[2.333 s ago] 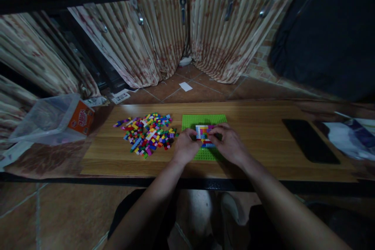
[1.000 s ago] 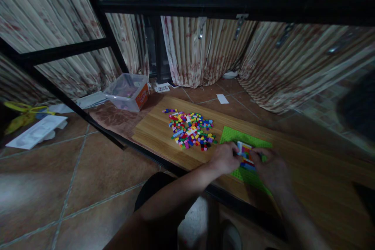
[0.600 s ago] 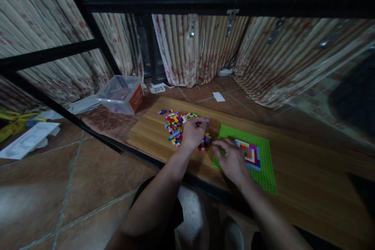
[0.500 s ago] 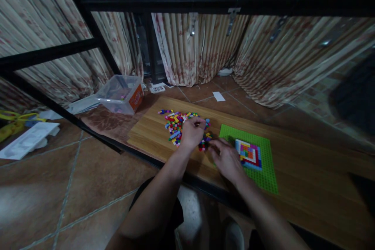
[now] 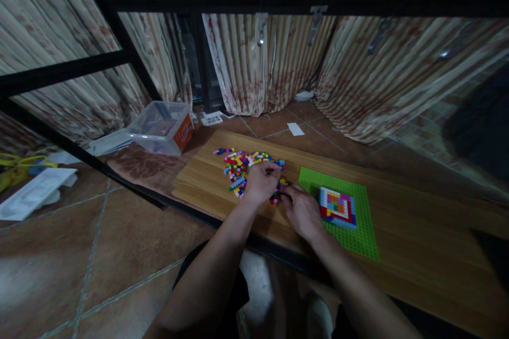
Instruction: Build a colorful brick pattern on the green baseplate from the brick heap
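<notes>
A pile of small, multicoloured toy bricks (image 5: 237, 167) lies on the wooden board. Over its right part is my left hand (image 5: 261, 184), fingers curled together; whatever they may hold is hidden. My right hand (image 5: 304, 212) is at the pile's right edge, thumb and fingers drawn together in a pinch, and anything between them is too small to make out. Just right of that hand lies a green studded baseplate (image 5: 363, 238). On it sits a square block of bricks (image 5: 338, 207) with nested coloured rings, its left side close to my right hand.
A clear plastic box (image 5: 159, 127) with an orange label stands beyond the board's (image 5: 199, 175) left end. A dark metal rail (image 5: 254, 1) crosses above, before striped curtains. A white moulded tray (image 5: 34, 193) is on the tiled floor at left.
My right hand has shifted slightly left toward the pile, uncovering more of the brick block's left side. My left hand stays over the bricks.
</notes>
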Demonstrator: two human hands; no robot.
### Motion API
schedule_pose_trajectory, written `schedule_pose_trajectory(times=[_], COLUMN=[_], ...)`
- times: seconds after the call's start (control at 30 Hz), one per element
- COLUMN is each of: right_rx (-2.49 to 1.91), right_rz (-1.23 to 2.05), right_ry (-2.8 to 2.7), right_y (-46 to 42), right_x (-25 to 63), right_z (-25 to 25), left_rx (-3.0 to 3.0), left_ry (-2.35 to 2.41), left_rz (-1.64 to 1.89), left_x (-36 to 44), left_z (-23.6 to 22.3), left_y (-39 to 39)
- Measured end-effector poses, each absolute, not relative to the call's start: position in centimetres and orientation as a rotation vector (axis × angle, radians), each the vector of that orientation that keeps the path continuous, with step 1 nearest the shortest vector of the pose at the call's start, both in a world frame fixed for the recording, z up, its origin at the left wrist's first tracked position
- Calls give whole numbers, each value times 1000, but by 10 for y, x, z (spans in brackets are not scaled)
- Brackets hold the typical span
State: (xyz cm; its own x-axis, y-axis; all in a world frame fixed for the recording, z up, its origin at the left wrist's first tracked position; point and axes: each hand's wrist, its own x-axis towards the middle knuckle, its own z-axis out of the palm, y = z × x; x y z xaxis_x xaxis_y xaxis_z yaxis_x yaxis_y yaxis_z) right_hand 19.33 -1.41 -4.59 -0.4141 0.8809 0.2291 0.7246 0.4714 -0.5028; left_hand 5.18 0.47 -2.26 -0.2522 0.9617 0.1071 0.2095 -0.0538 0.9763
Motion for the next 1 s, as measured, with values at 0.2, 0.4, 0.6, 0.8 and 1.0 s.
schedule_pose_trajectory(times=[0.2, 0.4, 0.6, 0.8, 1.0], right_rx=[-1239, -1152, -1192, -1172, -1211], right_rz=[445, 541, 665, 771, 821], right_ry=[-2002, -1842, -1769, -1823, -1838], right_y=[-17, -19, -20, -21, -23], right_x=[214, 234, 250, 270, 287], right_z=[-21, -14, -16, -12, -9], left_rx=[1250, 1059, 1035, 1072, 1056], left_ry=[1390, 1041, 999, 923, 854], left_rz=[1160, 1095, 1158, 1122, 1112], left_x=[62, 83, 95, 103, 119], left_z=[-22, -12, -9, -9, -15], left_y=[-1, -11, -12, -10, -14])
